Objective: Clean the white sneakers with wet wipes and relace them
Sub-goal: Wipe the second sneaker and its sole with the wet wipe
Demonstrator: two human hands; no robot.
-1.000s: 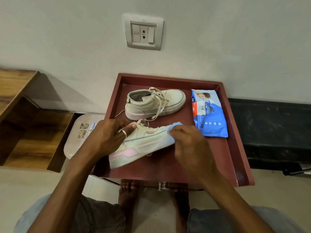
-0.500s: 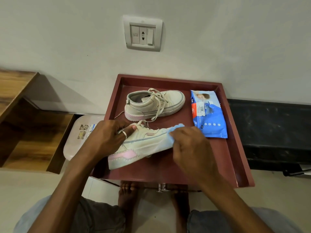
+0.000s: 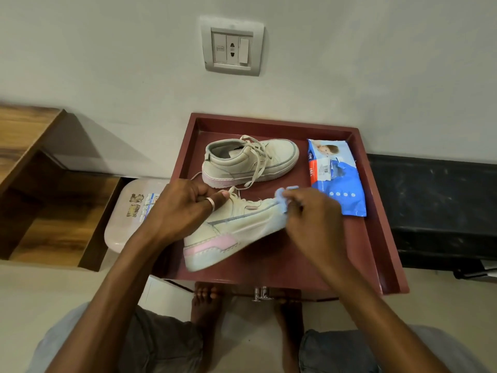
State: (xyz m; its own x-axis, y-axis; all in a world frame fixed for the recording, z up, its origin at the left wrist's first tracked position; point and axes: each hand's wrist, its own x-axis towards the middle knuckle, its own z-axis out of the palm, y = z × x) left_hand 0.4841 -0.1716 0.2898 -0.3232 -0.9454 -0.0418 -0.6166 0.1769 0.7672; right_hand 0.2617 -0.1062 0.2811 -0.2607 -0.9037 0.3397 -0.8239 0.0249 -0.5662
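Sneaker (image 3: 242, 224), probably light, soft upper, stiff sole; collar gripped by left hand (image 3: 183, 208), wet wipe (image 3: 281, 197) pinched against toe by right hand (image 3: 314, 219).

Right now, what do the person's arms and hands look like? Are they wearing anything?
The left arm and right arm are bare, with no sleeves, watch or bracelet in view. The left hand wears one pale, silvery ring on a finger. The right hand shows no ring.
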